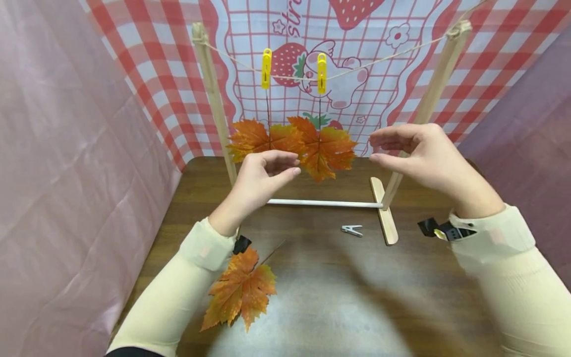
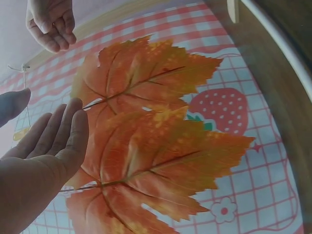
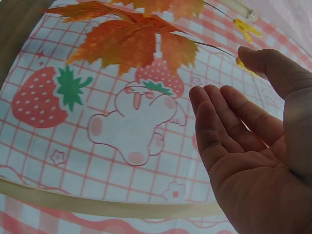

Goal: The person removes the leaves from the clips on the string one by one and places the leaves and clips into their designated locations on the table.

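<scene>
Two orange maple leaves hang by their stems from a string point(image 1: 388, 57). A yellow clothespin point(image 1: 266, 69) holds the left leaf point(image 1: 250, 136), and a second yellow clothespin point(image 1: 321, 74) holds the right leaf point(image 1: 330, 148). My left hand point(image 1: 263, 176) is in front of the left leaf, fingers relaxed and nothing in them. To the right of the leaves, my right hand point(image 1: 415, 151) is raised with its fingers loosely bent and the palm empty. A third maple leaf point(image 1: 243, 290) lies on the table beside my left forearm. A pale clothespin point(image 1: 352, 230) rests on the table.
The string is tied between a left wooden post point(image 1: 211, 89) and a right wooden post point(image 1: 439, 79). A white rod point(image 1: 321, 203) runs low between the posts, and a wooden foot point(image 1: 388, 230) supports the right one. A strawberry-print cloth point(image 1: 379, 25) hangs behind the wooden table point(image 1: 321, 297).
</scene>
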The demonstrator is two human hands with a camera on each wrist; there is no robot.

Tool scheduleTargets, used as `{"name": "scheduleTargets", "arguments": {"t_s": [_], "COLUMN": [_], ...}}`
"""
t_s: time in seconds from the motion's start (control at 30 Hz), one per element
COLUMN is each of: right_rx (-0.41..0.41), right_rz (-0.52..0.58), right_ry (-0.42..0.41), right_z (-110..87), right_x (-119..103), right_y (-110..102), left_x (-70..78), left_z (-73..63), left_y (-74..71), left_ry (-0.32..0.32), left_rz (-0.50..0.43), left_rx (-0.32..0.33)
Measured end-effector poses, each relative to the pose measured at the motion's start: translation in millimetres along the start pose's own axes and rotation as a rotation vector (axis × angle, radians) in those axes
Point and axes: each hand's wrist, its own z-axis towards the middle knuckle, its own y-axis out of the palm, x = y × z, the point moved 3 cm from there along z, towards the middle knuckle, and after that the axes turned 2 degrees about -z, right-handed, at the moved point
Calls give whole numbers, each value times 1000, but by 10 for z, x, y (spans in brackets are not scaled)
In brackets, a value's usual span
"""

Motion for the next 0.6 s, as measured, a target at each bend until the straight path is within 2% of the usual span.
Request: {"name": "scheduleTargets", "arguments": {"t_s": [0.37, 0.6], "right_rx": [-1, 20], "right_rz": [-4, -71], "right_ry": [-44, -88], "right_z": [190, 302], "right_x": [-291, -445], "right_y": [-95, -149], "left_x": [169, 279], "left_z": [164, 302], "left_y": [-1, 16], "left_ry": [-4, 20], "left_rz": [-20, -43], "left_rx": [25, 28]}}
